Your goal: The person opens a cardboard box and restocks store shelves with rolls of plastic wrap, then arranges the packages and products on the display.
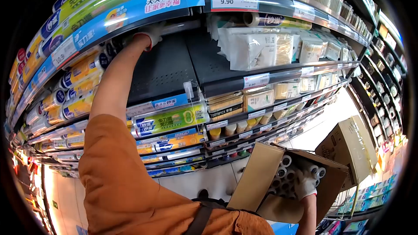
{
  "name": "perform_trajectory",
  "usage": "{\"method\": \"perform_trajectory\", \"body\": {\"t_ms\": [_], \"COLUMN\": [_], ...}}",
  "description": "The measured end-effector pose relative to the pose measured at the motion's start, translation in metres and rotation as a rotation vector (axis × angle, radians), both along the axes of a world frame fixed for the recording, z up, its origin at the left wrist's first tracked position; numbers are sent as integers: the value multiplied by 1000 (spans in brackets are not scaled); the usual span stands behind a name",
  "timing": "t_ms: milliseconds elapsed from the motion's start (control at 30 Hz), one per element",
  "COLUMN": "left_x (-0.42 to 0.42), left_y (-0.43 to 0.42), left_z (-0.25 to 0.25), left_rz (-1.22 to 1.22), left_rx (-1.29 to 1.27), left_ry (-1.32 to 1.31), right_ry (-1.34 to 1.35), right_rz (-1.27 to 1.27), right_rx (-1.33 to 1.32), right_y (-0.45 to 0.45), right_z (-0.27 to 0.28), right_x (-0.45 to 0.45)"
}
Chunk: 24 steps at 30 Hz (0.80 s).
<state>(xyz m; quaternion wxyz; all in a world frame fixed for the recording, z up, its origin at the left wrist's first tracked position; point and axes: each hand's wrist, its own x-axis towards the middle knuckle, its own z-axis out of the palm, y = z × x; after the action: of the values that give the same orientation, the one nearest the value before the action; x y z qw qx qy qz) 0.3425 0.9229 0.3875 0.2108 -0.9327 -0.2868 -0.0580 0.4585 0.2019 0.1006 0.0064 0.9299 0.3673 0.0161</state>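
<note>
My left hand (152, 35), in a white glove, reaches into the shelf under the blue price strip. It is beside a wrapped roll (180, 27) lying at the back; its fingers are partly hidden, so their grip is unclear. Low on the right, my gloved right hand (305, 186) is inside an open cardboard box (249, 178). Its fingers close around the end of a roll (310, 169) among several upright rolls (281, 172) with round hollow ends.
Yellow packaged rolls (82, 72) fill the shelf at left. Bagged cotton swabs (261, 50) hang over the shelf at right, with toothpick packs (225, 106) below. Another cardboard box (348, 148) stands behind the open one, above a wire cart (344, 202).
</note>
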Motion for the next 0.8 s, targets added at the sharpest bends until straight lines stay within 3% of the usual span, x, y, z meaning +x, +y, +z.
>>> {"method": "perform_trajectory", "body": {"t_ms": [100,200,300,367,433,533,567,667,733,800], "left_x": [9,18,22,21,12,-7,-15,-46,-64,-72], "left_y": [14,43,61,56,4,-90,-117,-201,-253,-302], "left_z": [-7,-16,-25,-27,-15,13,15,20,22,11], "left_rz": [45,56,78,99,129,-10,-122,-491,-814,-1003], "left_rx": [-6,33,46,52,57,-14,33,108,243,223], "left_ry": [-29,-106,-230,-200,-46,-36,-140,-408,-413,-396], "right_ry": [-10,-378,-80,-155,-306,-301,-328,-68,-125,-216], "right_rz": [-70,255,286,266,234,-38,-1,-19,-55,108], "right_rx": [-73,-129,-99,-209,-289,-490,-417,-325,-27,367], "right_y": [2,3,7,0,-4,12,13,29,49,49], "right_z": [-5,-1,31,16,-21,-60,-63,11,109,182], "right_x": [7,6,5,12,32,55,62,50,13,-11]}}
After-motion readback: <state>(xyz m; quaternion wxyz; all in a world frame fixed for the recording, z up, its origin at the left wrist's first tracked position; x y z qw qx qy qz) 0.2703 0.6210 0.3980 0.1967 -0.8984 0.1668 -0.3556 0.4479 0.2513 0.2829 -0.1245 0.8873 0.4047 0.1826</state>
